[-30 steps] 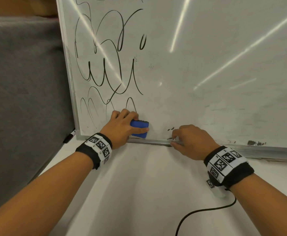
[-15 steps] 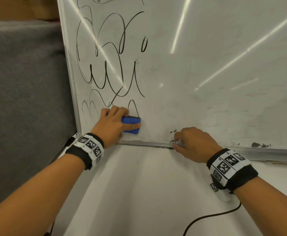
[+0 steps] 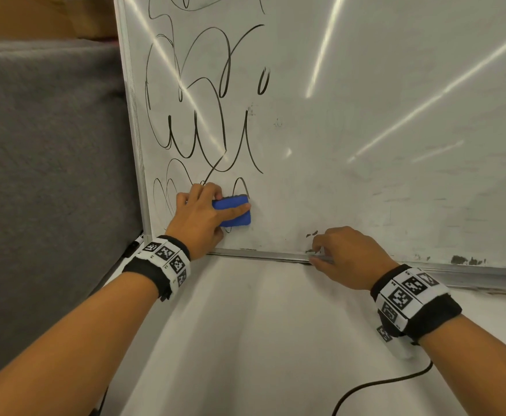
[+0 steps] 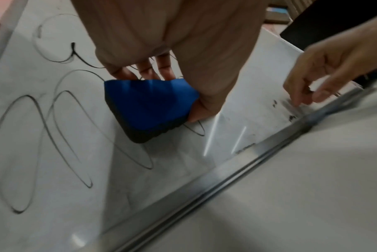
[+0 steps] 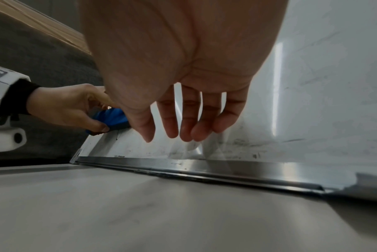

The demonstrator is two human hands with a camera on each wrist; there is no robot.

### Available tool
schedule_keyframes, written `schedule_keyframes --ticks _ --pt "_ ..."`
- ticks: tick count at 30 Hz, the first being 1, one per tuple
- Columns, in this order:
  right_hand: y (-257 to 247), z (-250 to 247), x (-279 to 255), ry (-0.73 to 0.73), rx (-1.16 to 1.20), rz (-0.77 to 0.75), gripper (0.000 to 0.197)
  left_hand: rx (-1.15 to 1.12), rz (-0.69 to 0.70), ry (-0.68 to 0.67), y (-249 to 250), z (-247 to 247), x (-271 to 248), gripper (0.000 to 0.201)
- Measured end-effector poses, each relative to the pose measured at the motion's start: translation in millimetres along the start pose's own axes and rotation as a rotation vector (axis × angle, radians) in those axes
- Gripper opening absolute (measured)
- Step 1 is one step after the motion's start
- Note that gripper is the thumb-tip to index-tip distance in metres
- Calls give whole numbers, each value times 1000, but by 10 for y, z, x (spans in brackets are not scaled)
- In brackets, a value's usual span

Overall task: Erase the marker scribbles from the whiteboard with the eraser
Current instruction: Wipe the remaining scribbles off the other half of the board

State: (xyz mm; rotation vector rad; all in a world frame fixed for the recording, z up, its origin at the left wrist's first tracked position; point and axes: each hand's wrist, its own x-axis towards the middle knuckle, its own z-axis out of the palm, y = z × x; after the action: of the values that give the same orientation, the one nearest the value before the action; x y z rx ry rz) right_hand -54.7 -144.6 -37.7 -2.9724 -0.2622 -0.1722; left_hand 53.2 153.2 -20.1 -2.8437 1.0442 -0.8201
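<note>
The left hand (image 3: 199, 216) grips the blue foam block eraser with a dark felt face (image 3: 233, 212), fingers over its top edge and thumb along its front, and presses the felt flat against the large white whiteboard with a silver metal frame (image 3: 365, 121), low on the board just above the frame's bottom rail and near its left corner. The black looping marker scribbles (image 3: 203, 136) lie mostly above the eraser and between it and the frame's left edge; one small loop peeks out from under the eraser's lower side. The right hand (image 3: 346, 256) rests at the bottom rail with loosely bent fingers holding nothing, seemingly steadying the board, which stands on the white table (image 3: 260, 340). To do this step well, I would keep the felt fully flat, press evenly, and sweep in overlapping strokes upward and toward the left edge, so no thin lines survive between passes. The faint loops nearest the corner will likely need the eraser's edge worked close against the frame.
</note>
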Motion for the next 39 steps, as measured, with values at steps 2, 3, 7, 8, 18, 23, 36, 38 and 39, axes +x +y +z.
schedule_keyframes --ticks 2,3,7,8,18,23,36,38,39 --pt "-8 10 8 1 4 -1 24 -26 -25 -18 33 37 -23 80" --pt "-14 15 15 1 4 -3 25 -42 -33 -33 52 57 -34 80" --pt "-62 31 18 7 11 -29 23 -166 -138 -104 178 18 -25 79" --pt "-74 36 23 10 12 -36 23 -228 -212 -93 226 -10 5 79" --pt "-64 9 13 7 23 -7 26 -392 -419 -21 536 60 132 82" --pt "-60 23 30 16 22 24 31 -418 -433 7 477 -19 207 81" --pt "-28 11 63 135 16 26 38 -398 -423 31 488 -55 298 79" --pt "-37 2 59 133 18 28 38 -408 -435 84 447 -137 439 80" --pt "-39 -3 58 134 18 31 38 -417 -448 119 420 -185 531 80"
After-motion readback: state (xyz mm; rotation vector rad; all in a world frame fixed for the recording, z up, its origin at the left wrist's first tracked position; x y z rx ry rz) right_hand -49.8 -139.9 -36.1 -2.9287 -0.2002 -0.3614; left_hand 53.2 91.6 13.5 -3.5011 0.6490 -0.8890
